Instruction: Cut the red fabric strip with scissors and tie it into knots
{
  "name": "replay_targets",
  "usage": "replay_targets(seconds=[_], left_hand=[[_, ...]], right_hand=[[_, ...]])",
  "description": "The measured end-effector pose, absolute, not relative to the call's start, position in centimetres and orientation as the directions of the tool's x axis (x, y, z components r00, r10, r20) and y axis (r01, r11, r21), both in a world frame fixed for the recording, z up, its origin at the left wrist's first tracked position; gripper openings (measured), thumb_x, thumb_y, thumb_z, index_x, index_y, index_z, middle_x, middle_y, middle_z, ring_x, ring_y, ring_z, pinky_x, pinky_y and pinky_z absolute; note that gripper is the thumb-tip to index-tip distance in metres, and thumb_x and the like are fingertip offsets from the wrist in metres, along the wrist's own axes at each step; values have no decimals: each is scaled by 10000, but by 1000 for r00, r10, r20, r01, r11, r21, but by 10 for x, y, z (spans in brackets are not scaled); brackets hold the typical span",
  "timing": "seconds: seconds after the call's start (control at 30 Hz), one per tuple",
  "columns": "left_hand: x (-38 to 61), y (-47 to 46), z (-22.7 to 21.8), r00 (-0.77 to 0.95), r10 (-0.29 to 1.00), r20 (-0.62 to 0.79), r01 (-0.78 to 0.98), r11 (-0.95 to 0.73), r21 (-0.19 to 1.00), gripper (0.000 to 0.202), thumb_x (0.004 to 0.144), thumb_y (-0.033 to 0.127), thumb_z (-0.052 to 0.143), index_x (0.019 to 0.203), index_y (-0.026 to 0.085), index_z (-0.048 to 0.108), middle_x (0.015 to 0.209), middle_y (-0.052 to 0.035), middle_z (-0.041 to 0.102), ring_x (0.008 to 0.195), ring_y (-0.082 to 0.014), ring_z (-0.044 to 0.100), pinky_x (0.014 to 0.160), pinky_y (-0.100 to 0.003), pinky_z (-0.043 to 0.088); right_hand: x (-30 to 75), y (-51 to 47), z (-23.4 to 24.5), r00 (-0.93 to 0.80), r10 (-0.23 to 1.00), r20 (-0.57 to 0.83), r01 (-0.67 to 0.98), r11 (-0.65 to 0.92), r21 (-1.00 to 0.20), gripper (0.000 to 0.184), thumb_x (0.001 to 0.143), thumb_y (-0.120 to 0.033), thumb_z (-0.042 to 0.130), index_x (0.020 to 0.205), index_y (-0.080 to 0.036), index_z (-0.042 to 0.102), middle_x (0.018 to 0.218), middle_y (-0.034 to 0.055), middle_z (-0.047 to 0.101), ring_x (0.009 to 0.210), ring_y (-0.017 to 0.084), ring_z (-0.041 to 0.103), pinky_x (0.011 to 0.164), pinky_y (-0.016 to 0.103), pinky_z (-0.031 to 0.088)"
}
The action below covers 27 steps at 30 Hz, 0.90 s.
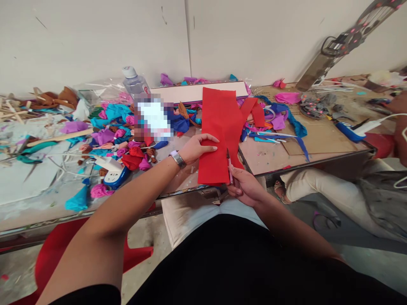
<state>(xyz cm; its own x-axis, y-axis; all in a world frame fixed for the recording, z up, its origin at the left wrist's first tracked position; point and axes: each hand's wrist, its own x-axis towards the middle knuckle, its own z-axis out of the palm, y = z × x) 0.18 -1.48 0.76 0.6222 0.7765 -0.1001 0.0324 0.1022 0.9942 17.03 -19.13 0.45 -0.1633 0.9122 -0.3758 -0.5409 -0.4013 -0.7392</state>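
Note:
A long red sheet (216, 123) of cloth or crepe paper lies over the table's front edge, with a slit running up from its near end. My left hand (196, 149) rests on the sheet's left part, fingers stretched out and pressing it down. Small scissors (230, 167) with pinkish handles are gripped in my right hand (243, 184), their blades in the slit and pointing away from me. Right of the slit, a strip of the red sheet hangs slightly apart. Strips of red material (254, 111) lie just beyond on the right.
Colourful cloth pieces (111, 127) crowd the table's left side, near a plastic bottle (135, 82) and a blue-white power strip (116, 176). A cardboard sheet (314, 142) lies at right. Another person's leg (321, 190) shows below the table there. A red chair (57, 250) stands lower left.

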Motion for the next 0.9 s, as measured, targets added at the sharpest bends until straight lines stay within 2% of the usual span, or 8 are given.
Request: replay_targets(seconds=[0.13, 0.47, 0.77, 0.9], left_hand=[[2, -17, 10, 634, 767, -96, 13, 113, 994, 452, 646, 334, 961, 1018, 172, 761, 1055, -61, 757, 940, -213, 708, 917, -404, 593], [2, -16, 11, 633, 772, -57, 3, 71, 997, 429, 651, 343, 953, 990, 164, 759, 1009, -62, 758, 949, -226, 704, 974, -428, 568], [2, -19, 14, 622, 777, -99, 33, 100, 994, 462, 633, 366, 970, 998, 165, 769, 1020, -59, 758, 910, -206, 698, 905, -383, 570], [1, -18, 14, 627, 772, -107, 7, 131, 991, 466, 618, 367, 979, 979, 159, 771, 987, -57, 758, 884, -196, 695, 890, -373, 571]], right_hand=[[171, -189, 3, -147, 916, -374, -568, -388, -726, 478, 836, -551, 887, 804, -193, 572, 604, -70, 575, 354, 21, 297, 392, 211, 216], [171, -186, 4, -152, 921, -359, -565, -378, -733, 496, 818, -552, 904, 797, -179, 578, 647, -65, 616, 356, 8, 318, 390, 193, 184], [171, -188, 5, -153, 917, -368, -549, -388, -740, 509, 796, -560, 915, 778, -176, 582, 646, -63, 630, 350, 6, 314, 384, 190, 207], [172, -189, 5, -161, 917, -364, -532, -392, -751, 549, 781, -606, 914, 738, -173, 579, 597, -72, 582, 351, 6, 305, 392, 190, 208]])
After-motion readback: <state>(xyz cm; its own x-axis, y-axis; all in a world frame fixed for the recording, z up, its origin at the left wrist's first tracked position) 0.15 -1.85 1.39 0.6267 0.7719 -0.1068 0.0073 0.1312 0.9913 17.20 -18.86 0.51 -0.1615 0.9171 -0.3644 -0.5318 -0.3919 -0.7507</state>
